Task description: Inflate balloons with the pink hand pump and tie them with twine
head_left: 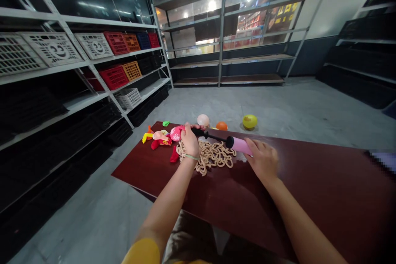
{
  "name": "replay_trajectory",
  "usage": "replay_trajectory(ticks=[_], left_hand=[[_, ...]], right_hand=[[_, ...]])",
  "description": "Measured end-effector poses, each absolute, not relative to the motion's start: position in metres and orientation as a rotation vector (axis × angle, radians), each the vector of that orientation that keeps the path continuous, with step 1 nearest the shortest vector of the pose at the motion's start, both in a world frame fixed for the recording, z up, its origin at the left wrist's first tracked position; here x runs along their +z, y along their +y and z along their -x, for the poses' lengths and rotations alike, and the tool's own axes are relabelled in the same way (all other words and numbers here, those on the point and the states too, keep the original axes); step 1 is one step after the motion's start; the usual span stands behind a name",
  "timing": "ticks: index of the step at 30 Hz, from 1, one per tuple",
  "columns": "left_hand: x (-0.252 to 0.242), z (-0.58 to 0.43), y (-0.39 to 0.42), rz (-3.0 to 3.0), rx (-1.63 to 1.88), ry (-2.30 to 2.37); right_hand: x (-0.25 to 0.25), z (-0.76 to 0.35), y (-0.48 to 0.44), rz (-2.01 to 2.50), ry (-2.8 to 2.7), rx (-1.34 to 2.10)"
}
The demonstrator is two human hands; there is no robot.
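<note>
A pink hand pump (239, 144) with a black rod lies over the dark red table (309, 198). My right hand (262, 159) is wrapped round its pink barrel. My left hand (189, 140) is closed at the rod's black tip, where a small pink balloon (176, 133) sits partly inflated. Under the pump lies a heap of beige rubber bands (213, 154). Flat balloons (159, 138) in red, yellow, green and pink lie at the table's far left corner.
Three inflated balloons rest on the floor beyond the table: beige (203, 120), orange (221, 126) and yellow (249, 121). Metal shelves with white, red and orange crates (114, 43) line the left; bare shelving (229, 62) stands at the back.
</note>
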State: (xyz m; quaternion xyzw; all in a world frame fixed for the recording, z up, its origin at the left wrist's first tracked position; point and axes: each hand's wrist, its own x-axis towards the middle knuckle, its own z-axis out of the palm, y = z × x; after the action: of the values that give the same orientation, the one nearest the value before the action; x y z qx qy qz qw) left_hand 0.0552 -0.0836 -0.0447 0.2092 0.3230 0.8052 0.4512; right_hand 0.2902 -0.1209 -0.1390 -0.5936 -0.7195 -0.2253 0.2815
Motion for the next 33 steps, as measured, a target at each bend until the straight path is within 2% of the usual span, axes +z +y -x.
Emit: replay_trajectory(ticks=[8,18,33], left_hand=[[-0.050,-0.064,-0.075,-0.398,2.061,0.715],[-0.098,-0.123,-0.099,-0.458,1.878,0.675],[-0.095,-0.115,-0.105,-0.553,1.922,0.753]], right_hand=[[-0.124,-0.296,-0.118,1.615,-2.148,-0.649],[-0.151,-0.276,-0.132,1.563,-2.179,-0.494],[-0.147,-0.268,-0.135,1.539,-2.125,-0.346]])
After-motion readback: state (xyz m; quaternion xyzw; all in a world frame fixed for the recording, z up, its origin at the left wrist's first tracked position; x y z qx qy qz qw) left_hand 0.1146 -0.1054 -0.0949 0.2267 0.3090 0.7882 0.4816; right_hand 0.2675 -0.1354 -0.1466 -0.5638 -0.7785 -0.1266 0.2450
